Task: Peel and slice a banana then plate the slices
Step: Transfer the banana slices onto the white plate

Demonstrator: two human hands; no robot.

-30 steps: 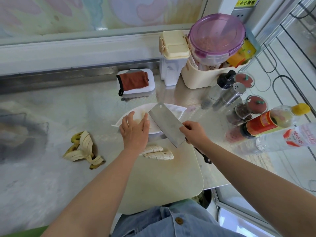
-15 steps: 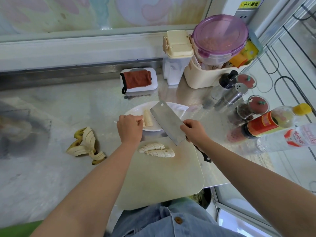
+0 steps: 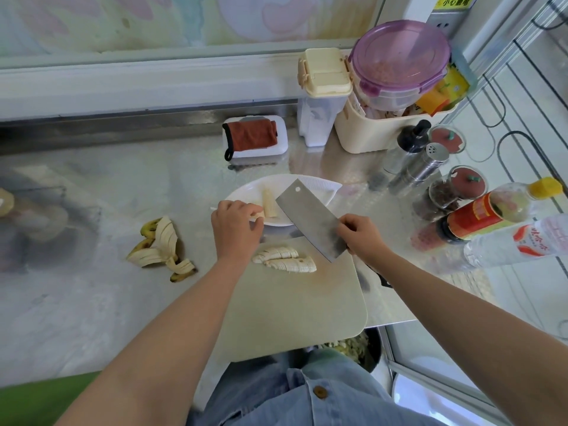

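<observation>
Two sliced banana halves [image 3: 284, 259] lie on the pale cutting board [image 3: 295, 309]. Just beyond the board stands a white plate [image 3: 246, 193] with a strip of banana slices [image 3: 269, 202] on it. My left hand [image 3: 235, 230] hovers over the plate's near edge and pinches a small banana piece [image 3: 259, 215]. My right hand [image 3: 361, 236] grips a steel cleaver [image 3: 307, 221], its blade raised and tilted over the plate and the board's far edge. The empty peel [image 3: 161, 250] lies on the steel counter to the left.
A white dish with a rust-red cloth [image 3: 253, 138] sits behind the plate. Jars, a shaker [image 3: 424, 166], bottles [image 3: 491, 210] and a cream basket with a purple-lidded tub [image 3: 399, 61] crowd the right side. The counter edge runs just right of the board.
My left hand went from open over the plate to curled, and now pinches a banana piece at the plate's near edge. The cleaver stayed raised in my right hand.
</observation>
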